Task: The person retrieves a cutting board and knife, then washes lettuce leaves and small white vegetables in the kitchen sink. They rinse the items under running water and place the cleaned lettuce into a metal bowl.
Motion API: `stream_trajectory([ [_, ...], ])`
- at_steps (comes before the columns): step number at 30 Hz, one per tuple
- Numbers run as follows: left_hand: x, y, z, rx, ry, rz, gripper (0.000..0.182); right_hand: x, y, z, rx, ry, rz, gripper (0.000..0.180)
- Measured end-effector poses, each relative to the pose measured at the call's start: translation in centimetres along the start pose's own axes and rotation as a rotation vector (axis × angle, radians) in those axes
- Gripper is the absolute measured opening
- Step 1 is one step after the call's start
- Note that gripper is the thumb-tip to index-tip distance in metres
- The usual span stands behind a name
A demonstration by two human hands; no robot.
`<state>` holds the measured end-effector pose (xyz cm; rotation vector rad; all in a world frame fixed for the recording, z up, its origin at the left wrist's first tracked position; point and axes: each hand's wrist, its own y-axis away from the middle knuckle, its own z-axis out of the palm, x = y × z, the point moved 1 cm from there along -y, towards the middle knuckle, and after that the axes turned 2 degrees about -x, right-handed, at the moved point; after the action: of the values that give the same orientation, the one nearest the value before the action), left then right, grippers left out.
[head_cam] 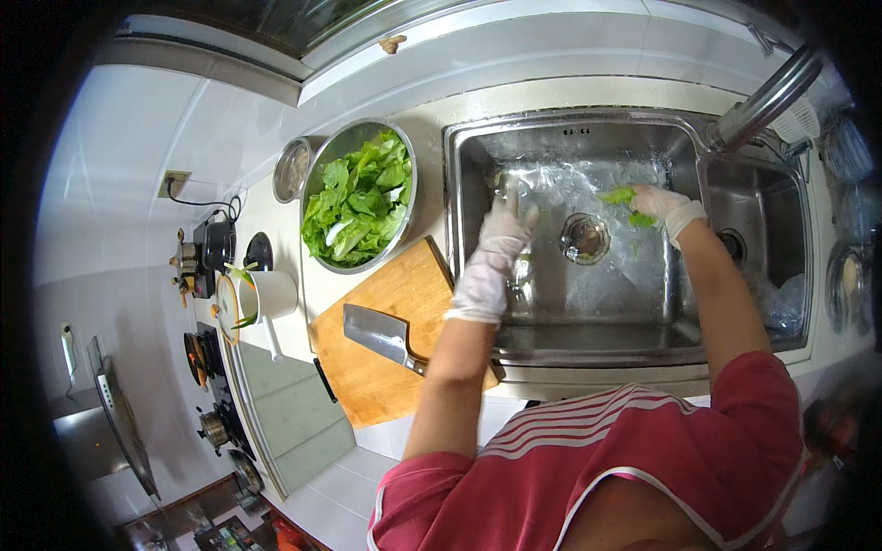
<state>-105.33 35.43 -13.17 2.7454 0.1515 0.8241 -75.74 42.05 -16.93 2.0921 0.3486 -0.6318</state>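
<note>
My left hand [508, 227], in a translucent disposable glove, is over the left part of the large stainless-steel sink basin [586, 337]. Its fingers are apart and blurred, with nothing visible in them. On the basin's right side my gloved right hand [665, 205] grips some green leaf pieces [620, 195]. Water wets the basin floor around the round drain strainer [585, 239]. Left of the sink, a steel bowl [415, 200] is heaped with torn lettuce leaves [362, 200]. A cleaver [375, 333] lies flat on the wooden cutting board [386, 386] beside my left forearm.
The faucet [765, 100] rises at the back right, by a smaller basin [765, 200] holding a clear plastic bag [785, 303]. A small metal bowl [293, 169] and a white handled pot [277, 297] stand left. Ginger [392, 44] rests on the window ledge.
</note>
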Motion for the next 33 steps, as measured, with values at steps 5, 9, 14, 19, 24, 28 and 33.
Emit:
stream_trajectory([
  [5,-5.6,2.9,13.1,-0.56,-0.03,-0.164,0.088,2.1,2.7,5.2,-0.093,-0.241,0.068,0.045],
  [9,-4.3,5.7,17.5,-0.631,0.068,-0.288,0.065,0.0,5.9,10.7,0.016,-0.622,-0.058,0.046],
  [14,1.8,8.8,14.6,-0.57,1.273,-0.702,0.072,-6.1,5.5,15.6,-0.029,-0.778,0.043,0.059],
  [19,2.8,8.6,13.0,-0.186,1.625,-0.867,0.049,-9.6,6.1,16.6,0.21,-0.705,-0.288,0.076],
  [24,2.9,8.4,12.7,-0.219,1.969,-0.535,0.044,-13.8,9.2,14.7,0.322,-0.18,-0.342,0.091],
  [28,5.8,9.3,7.8,-0.208,2.054,-0.38,0.037,-18.2,12.0,12.1,0.38,0.027,-0.36,0.094],
  [33,7.7,8.2,-0.7,-0.14,2.016,-0.183,0.028,-18.3,15.3,8.8,0.729,-0.066,-0.753,0.07],
])
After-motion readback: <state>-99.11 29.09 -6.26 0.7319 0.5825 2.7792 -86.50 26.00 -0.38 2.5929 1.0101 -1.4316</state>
